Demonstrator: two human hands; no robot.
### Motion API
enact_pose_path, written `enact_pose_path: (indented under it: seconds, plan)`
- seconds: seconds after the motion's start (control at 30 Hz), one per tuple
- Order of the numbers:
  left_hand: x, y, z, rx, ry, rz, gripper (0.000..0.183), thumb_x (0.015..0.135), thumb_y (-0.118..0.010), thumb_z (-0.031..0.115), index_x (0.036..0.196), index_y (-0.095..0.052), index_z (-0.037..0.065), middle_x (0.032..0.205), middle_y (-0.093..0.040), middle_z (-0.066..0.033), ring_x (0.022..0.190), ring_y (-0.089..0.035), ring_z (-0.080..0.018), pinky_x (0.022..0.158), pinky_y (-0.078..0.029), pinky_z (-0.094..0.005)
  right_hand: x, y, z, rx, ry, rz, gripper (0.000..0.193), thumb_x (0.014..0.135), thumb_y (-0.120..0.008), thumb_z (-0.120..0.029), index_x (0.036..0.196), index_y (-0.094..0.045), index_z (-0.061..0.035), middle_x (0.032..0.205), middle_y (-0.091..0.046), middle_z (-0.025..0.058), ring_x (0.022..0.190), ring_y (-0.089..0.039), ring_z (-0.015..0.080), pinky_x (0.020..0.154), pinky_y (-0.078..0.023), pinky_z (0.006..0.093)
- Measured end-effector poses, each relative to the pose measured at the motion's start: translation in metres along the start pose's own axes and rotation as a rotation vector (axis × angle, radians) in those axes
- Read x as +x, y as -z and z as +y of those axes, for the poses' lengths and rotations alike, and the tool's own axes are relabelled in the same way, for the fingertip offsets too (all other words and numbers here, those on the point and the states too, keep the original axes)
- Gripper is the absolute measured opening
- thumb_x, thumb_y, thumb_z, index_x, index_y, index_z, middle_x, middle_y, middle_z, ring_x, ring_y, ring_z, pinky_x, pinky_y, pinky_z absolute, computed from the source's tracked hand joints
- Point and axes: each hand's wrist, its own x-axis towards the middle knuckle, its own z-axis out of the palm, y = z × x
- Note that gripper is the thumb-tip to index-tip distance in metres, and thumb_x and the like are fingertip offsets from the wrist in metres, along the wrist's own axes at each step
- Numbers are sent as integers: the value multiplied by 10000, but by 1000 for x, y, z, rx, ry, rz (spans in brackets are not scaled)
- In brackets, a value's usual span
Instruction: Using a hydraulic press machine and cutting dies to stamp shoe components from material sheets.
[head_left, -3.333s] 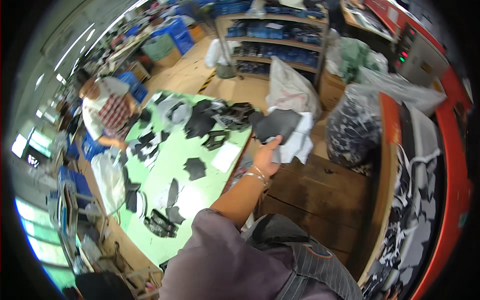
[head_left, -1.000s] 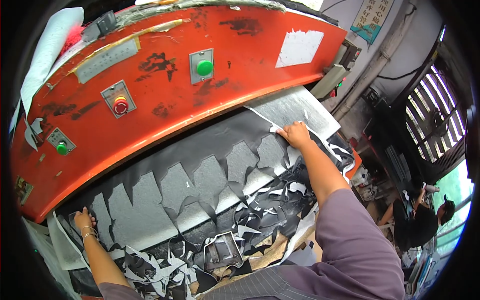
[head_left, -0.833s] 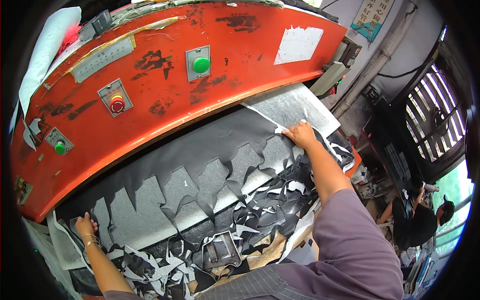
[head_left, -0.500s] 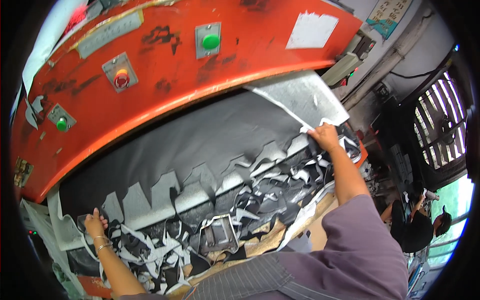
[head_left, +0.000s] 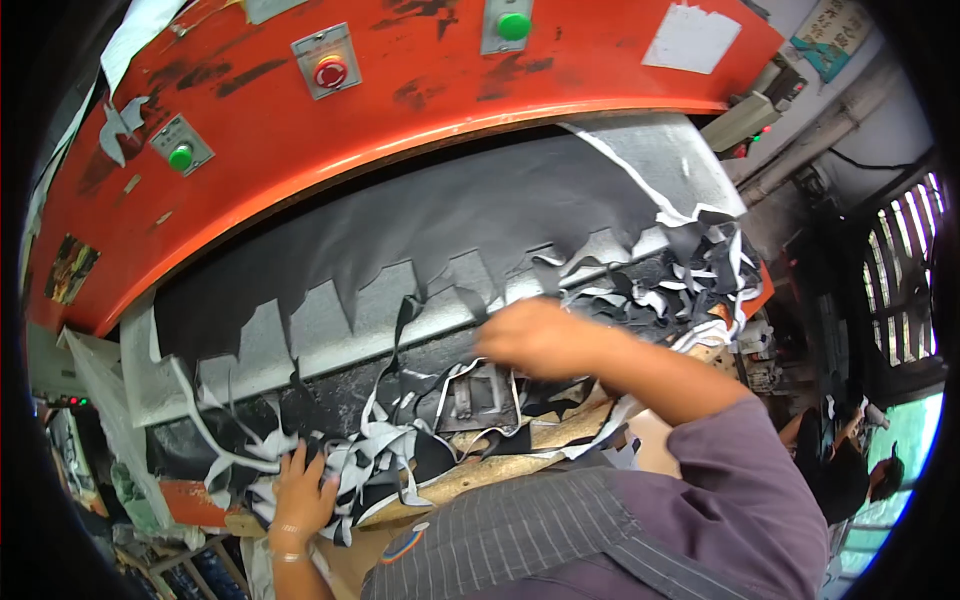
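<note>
A wide sheet of black material (head_left: pixel 430 220), jagged along its near edge, lies on a grey metal plate (head_left: pixel 350 335). Black and white offcut strips (head_left: pixel 375 465) are heaped along the near side. My left hand (head_left: pixel 303 490) rests on the heap at its left end, fingers spread, with nothing visibly gripped. Just above a metal frame-shaped cutting die (head_left: pixel 480 400), my right hand (head_left: pixel 535 338) is smeared by motion. Its fingers are too blurred to show whether they hold anything.
A red machine body (head_left: pixel 420 90) with a red stop button (head_left: pixel 330 71) and green buttons (head_left: pixel 514 26) overhangs the sheet's far side. Clear plastic film (head_left: pixel 118 430) hangs at the left. Another person (head_left: pixel 850 470) is at the far right.
My right hand has left the sheet's right corner and swung left to the die. My left hand has come off the left corner and moved nearer, onto the offcuts. The view has shifted.
</note>
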Motion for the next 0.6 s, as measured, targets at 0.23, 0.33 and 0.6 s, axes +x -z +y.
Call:
enact_pose_path:
  seconds: [0.23, 0.33, 0.6]
  plan:
    - [-11, 25, -25, -164, -70, 177, 519, 831, -632, 254, 1258, -531, -23, 1260, -543, -263, 1186, -501, -408, 1023, -373, -425, 61, -74, -26, -42, 302, -325, 141, 800, -530, -215, 855, -631, -133, 897, -606, 25, 949, -578, 234, 766, -491, 378]
    - [-11, 23, -7, -165, -141, 309, 493, 861, -616, 221, 1280, -514, -19, 1289, -532, -242, 1194, -498, -390, 1019, -372, -416, 54, -63, -14, 17, 337, -292, 131, 784, -531, -198, 825, -620, -112, 872, -604, 34, 930, -581, 247, 734, -508, 373]
    - [-38, 37, 87, -201, -100, 424, 416, 923, -585, 248, 1244, -563, -16, 1242, -585, -219, 1157, -553, -343, 975, -411, -377, -24, 115, 90, -345, 318, -145, 145, 700, -616, -208, 837, -603, -162, 862, -568, -23, 936, -546, 193, 684, -488, 364]
